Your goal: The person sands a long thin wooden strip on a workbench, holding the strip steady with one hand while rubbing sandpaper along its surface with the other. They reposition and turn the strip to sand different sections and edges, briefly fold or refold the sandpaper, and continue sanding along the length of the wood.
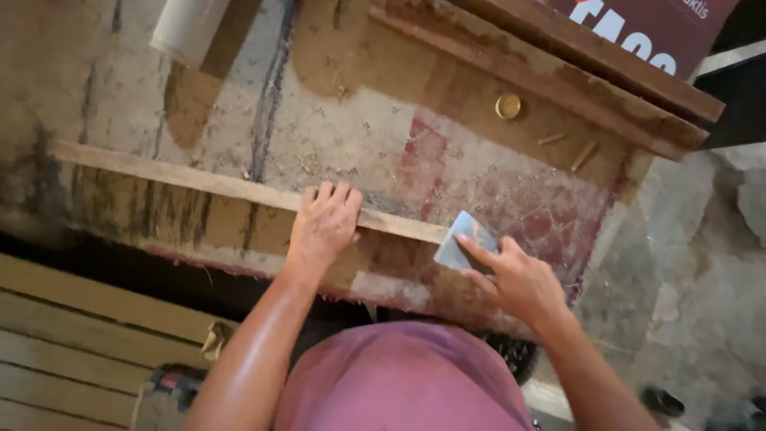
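Wooden strip [239, 190] lies flat on the dusty workbench [351, 136], running from the far left toward the near centre, where it ends at the right hand. Left hand [323, 225] rests palm down on the strip near its middle, fingers together and curled over the far edge, pressing it against the bench. Right hand [519, 279] holds a grey sanding pad [463, 241] at the right end of the strip; the thumb and fingers are clamped on the pad, which is tilted with one corner touching the wood. Bench surface shows brown and red stains under a coat of sawdust. A round brass piece [508, 106] sits far right of the hands, well apart from them. Two short wooden pegs [568, 148] lie just right of it, beside a raised wooden rail [550, 80]. Pale wooden slats [72, 335] lie below the bench at near left.
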A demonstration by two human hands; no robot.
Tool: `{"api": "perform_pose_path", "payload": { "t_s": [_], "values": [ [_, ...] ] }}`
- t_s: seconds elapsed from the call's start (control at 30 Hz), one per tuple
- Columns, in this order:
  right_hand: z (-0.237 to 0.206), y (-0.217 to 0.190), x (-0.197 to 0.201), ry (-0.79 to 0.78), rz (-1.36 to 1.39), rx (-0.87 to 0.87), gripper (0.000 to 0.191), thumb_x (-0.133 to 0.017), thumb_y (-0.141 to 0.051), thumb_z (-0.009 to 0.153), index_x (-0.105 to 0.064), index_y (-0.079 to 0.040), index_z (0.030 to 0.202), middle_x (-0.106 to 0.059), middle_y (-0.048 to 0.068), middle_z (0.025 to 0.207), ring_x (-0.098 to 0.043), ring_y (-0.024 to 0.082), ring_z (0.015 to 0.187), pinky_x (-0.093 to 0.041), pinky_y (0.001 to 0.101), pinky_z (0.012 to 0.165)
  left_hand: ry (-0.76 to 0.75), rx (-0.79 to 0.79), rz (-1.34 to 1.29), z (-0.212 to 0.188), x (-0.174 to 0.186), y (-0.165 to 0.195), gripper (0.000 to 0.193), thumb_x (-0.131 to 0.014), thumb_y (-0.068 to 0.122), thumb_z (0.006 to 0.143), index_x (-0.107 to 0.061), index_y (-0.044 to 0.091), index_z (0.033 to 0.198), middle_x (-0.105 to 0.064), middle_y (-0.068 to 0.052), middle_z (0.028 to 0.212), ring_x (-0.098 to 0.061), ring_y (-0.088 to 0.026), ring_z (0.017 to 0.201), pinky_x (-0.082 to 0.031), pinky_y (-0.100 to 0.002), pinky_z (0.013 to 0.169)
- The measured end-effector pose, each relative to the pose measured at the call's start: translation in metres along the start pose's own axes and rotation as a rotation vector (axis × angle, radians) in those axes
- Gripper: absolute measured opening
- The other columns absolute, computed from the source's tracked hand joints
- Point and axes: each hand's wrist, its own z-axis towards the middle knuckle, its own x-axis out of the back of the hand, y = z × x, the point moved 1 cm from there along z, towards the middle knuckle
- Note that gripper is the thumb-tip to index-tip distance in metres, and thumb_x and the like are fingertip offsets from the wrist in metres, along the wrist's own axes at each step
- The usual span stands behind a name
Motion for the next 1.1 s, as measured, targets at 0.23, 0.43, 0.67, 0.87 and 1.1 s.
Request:
{"api": "perform_pose_path", "payload": {
  "t_s": [0.23, 0.43, 0.67, 0.87, 1.1],
  "values": [
    [0.004, -0.011, 0.013, 0.090, -0.076, 0.084, 0.055, -0.060, -0.057, 0.091, -0.051, -0.052, 0.145, -0.057, 0.014, 0.091, -0.067, 0.032, 0.063, -0.056, 0.0438, 0.056, 0.116, 0.018, 0.027, -0.001, -0.002, 0.002, 0.047, -0.085, 0.026, 0.061, -0.060, 0.015, 0.099, -0.062, -0.004, 0.101, -0.059, -0.025, 0.102, -0.045, -0.041, 0.089],
    [0.006, -0.006, 0.005, 0.087, -0.109, 0.074, 0.059, -0.063, -0.058, 0.087, -0.052, -0.054, 0.144, -0.056, 0.013, 0.089, -0.065, 0.031, 0.062, -0.055, 0.0432, 0.057, 0.107, 0.043, -0.013, -0.005, -0.008, 0.001, 0.051, -0.085, 0.028, 0.057, -0.061, 0.014, 0.099, -0.062, -0.006, 0.100, -0.058, -0.027, 0.101, -0.044, -0.043, 0.089],
    [0.007, 0.004, 0.002, 0.185, -0.015, 0.195, 0.057, -0.066, -0.054, 0.086, -0.055, -0.049, 0.142, -0.057, 0.014, 0.089, -0.066, 0.035, 0.067, -0.055, 0.0453, 0.057, 0.143, 0.056, -0.021, -0.006, -0.013, 0.003, 0.042, -0.082, 0.026, 0.066, -0.060, 0.015, 0.100, -0.061, -0.004, 0.102, -0.057, -0.026, 0.103, -0.044, -0.042, 0.092],
    [0.013, -0.011, -0.005, 0.106, -0.058, 0.124, 0.056, -0.062, -0.056, 0.089, -0.052, -0.047, 0.144, -0.058, 0.016, 0.094, -0.067, 0.036, 0.064, -0.057, 0.0457, 0.057, 0.098, 0.060, -0.024, -0.009, -0.009, 0.003, 0.048, -0.082, 0.026, 0.059, -0.060, 0.013, 0.100, -0.061, -0.007, 0.101, -0.058, -0.028, 0.103, -0.044, -0.043, 0.092],
    [0.017, -0.025, 0.021, 0.032, -0.143, 0.130, 0.063, -0.062, -0.058, 0.087, -0.051, -0.054, 0.148, -0.058, 0.011, 0.086, -0.065, 0.030, 0.062, -0.056, 0.0428, 0.054, 0.179, 0.057, -0.003, -0.009, -0.016, 0.003, 0.046, -0.071, 0.028, 0.054, -0.062, 0.013, 0.096, -0.061, -0.006, 0.098, -0.058, -0.028, 0.098, -0.044, -0.043, 0.088]
  ]
}}
